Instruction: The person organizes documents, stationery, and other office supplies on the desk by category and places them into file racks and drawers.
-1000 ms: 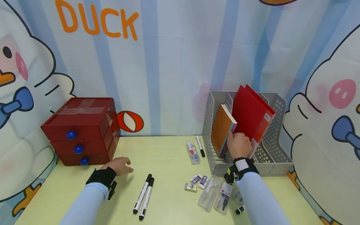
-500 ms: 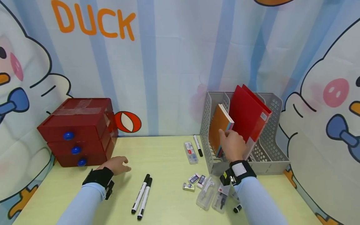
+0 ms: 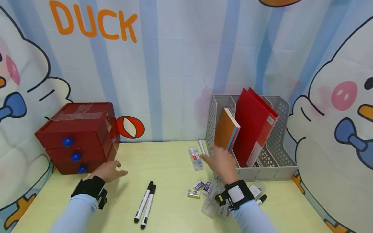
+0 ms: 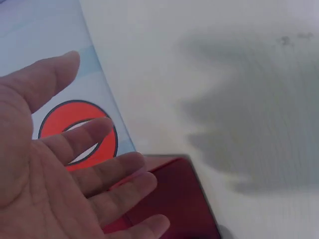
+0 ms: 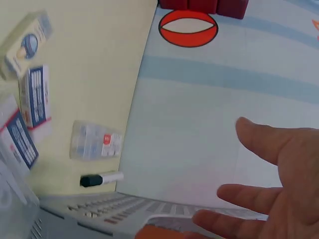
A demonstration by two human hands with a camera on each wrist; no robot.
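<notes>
My right hand (image 3: 222, 163), fingers spread with nothing between them, hovers in front of the left part of a grey file rack (image 3: 253, 174). An orange notebook (image 3: 223, 129) leads a small stack standing in the rack's left compartment. Beside the stack a red folder (image 3: 252, 126) leans upright. Past the right fingertips lie a white marker (image 3: 202, 147) and a small clear plastic case (image 3: 196, 158). My left hand (image 3: 106, 171) is over the table by the red drawer box (image 3: 77, 137), its fingers loosely extended in the left wrist view and holding nothing.
Two black-capped markers (image 3: 149, 207) lie front centre. Small boxed erasers (image 3: 207, 187) and a yellowish box (image 3: 193, 194) sit beside clear cases (image 3: 210, 202), partly under the right wrist. Another black-capped marker (image 3: 262, 199) lies right of it. A printed curtain (image 3: 180, 71) hangs behind.
My right hand has come away from between the notebooks and the red folder, moving left and towards me with fingers spreading. The left hand has shifted slightly. The head view has turned a little right.
</notes>
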